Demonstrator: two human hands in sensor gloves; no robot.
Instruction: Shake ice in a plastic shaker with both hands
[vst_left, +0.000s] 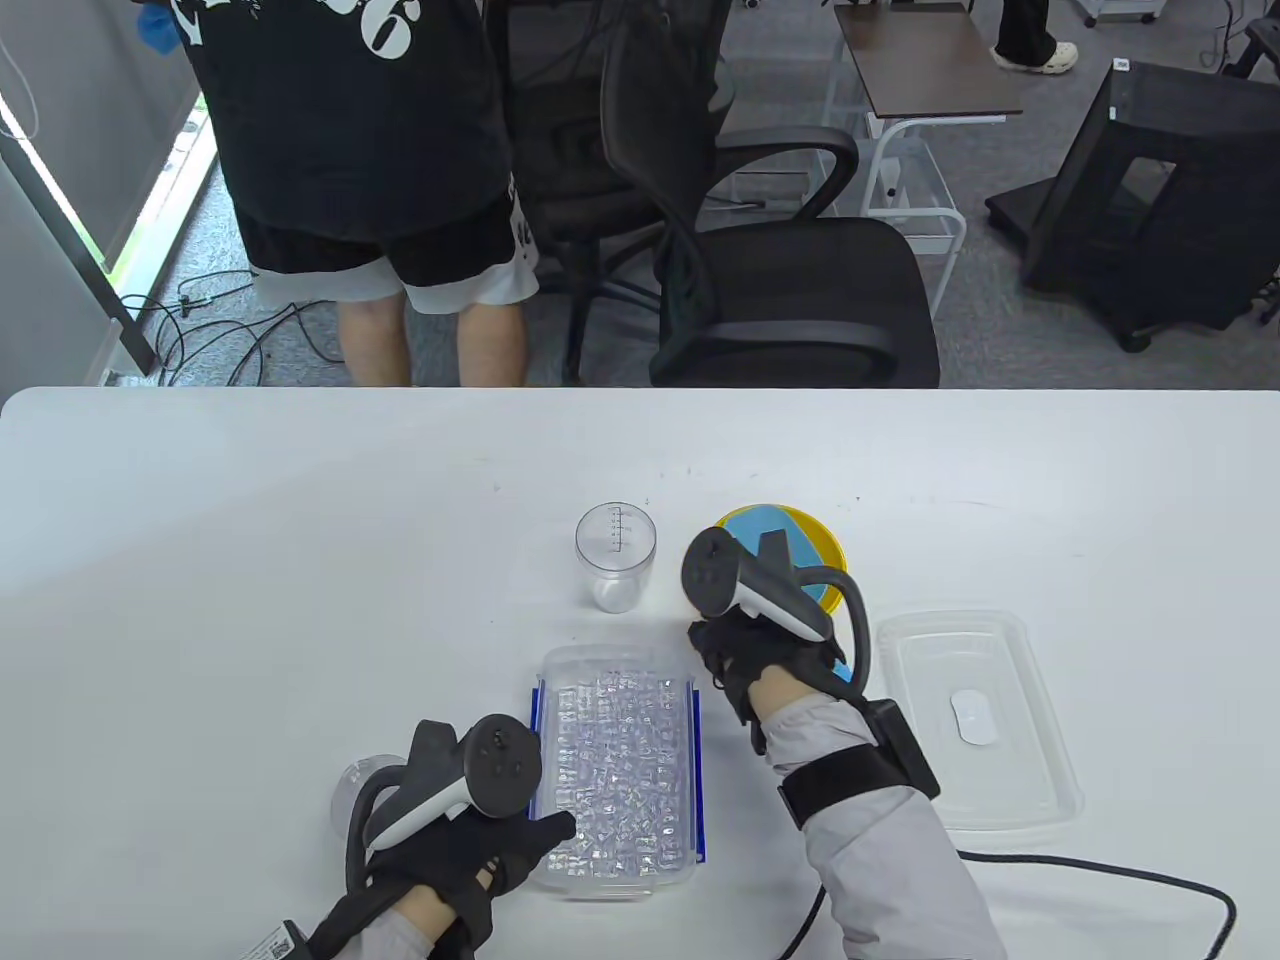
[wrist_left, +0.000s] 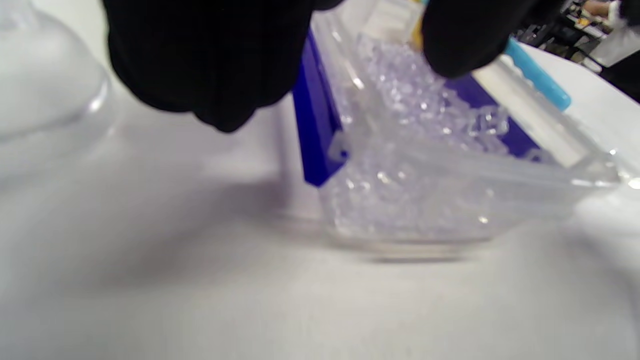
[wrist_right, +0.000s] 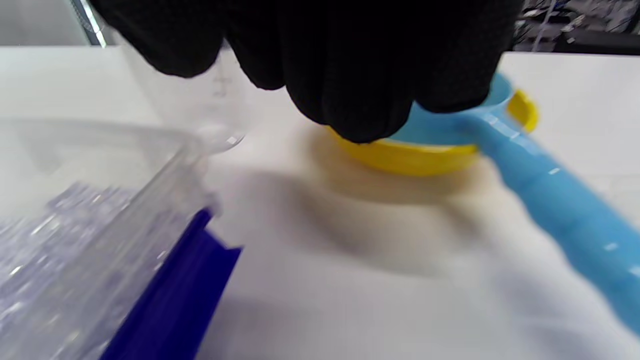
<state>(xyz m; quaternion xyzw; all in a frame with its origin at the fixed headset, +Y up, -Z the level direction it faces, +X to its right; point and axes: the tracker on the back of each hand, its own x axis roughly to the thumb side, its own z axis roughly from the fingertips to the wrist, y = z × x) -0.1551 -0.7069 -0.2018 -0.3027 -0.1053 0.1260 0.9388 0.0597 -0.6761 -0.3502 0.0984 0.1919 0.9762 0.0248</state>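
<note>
The clear plastic shaker cup (vst_left: 615, 555) stands upright and uncapped behind the ice box (vst_left: 615, 770), a clear tub of ice cubes with blue side clips. My left hand (vst_left: 500, 850) is at the box's near left corner. Its thumb (wrist_left: 460, 45) reaches over the ice (wrist_left: 415, 115) and its fingers (wrist_left: 210, 70) hang outside the wall, apart from it. My right hand (vst_left: 730, 650) hovers with loosely curled fingers (wrist_right: 360, 90) in front of the yellow bowl (wrist_right: 405, 155). The blue scoop (wrist_right: 560, 200) lies under that hand, ungripped.
A clear dome lid (vst_left: 352, 785) sits left of my left hand. The ice box's flat clear lid (vst_left: 975, 720) lies at the right, and a black cable (vst_left: 1130, 880) trails beside it. A person and an office chair stand beyond the table's far edge.
</note>
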